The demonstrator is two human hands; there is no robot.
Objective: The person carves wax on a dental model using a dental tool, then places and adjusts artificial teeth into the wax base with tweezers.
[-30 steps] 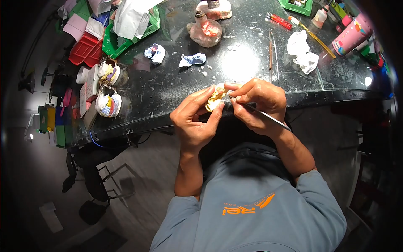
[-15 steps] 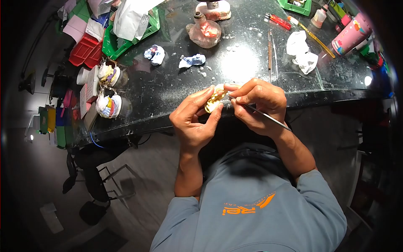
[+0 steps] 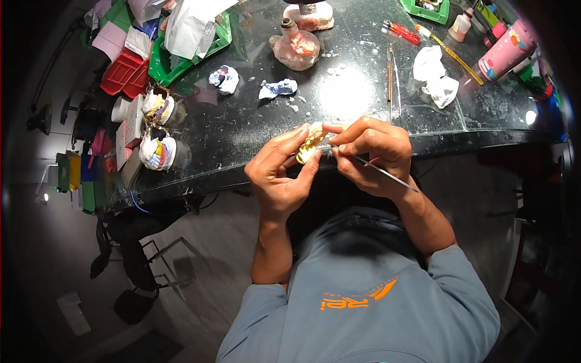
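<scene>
Between its thumb and fingers, my left hand [image 3: 281,172] grips a small pale-yellow dental model [image 3: 310,145] above the bench's front edge. My right hand [image 3: 376,154] is closed around a thin metal tool [image 3: 392,176], whose shaft slants down to the right past the wrist. The tool's tip end points toward the model's right side; whether it touches cannot be told. Parts of the model are hidden behind the fingers.
On the dark bench [image 3: 254,130] stand a glass burner [image 3: 295,49], blue-white lumps [image 3: 278,89], crumpled white tissue [image 3: 440,89] and two thin tools [image 3: 390,75]. Dental models [image 3: 156,152] stand left, near green [image 3: 163,71] and red trays [image 3: 124,75]. A pink bottle [image 3: 507,51] lies right.
My right hand has shifted slightly, and its fingers have changed their hold on the tool, which now lies at a steeper slant. My left hand and the model have barely moved.
</scene>
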